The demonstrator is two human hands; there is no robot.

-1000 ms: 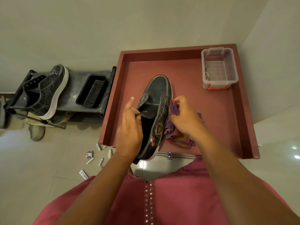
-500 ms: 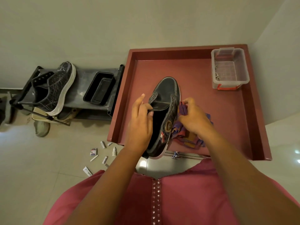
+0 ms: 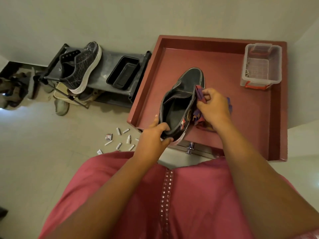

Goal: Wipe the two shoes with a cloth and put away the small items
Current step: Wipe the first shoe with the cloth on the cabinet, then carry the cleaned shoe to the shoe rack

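**Dark shoe gripped at the heel, cloth pressed to its side**

Nearest the camera, a pink garment (image 3: 172, 195) with a studded strip down its front is filling the lower frame, both bare forearms reaching out over it.

The left hand (image 3: 151, 140) is gripping the heel end of a dark, matte, worn-looking shoe (image 3: 183, 100), fingers curling over the collar into the opening and thumb under the pale sole edge. The shoe is lying with its heel at the near rim of the worktop (image 3: 224, 69), a shallow, square, red-brown tray-like surface with raised walls, and its rounded toe is pointing away.

The right hand (image 3: 213, 106) is pinching a soft, crumpled purple patterned cloth (image 3: 200, 94) against the shoe's right side, the rest of the cloth bunching beneath the wrist.

On the smooth pale floor to the left, small items (image 3: 119, 138) are lying scattered: little white tubes, a dropper bottle and a small printed packet.

Farther off, a clear, ribbed plastic box (image 3: 261, 66) with red clasps is sitting in the worktop's far right corner. To the left, a second black shoe (image 3: 81, 66) with web-like stitching and a thick white sole is resting on a dusty grey shoe rack (image 3: 107, 66), beside a glossy black rectangular tray (image 3: 123, 73).
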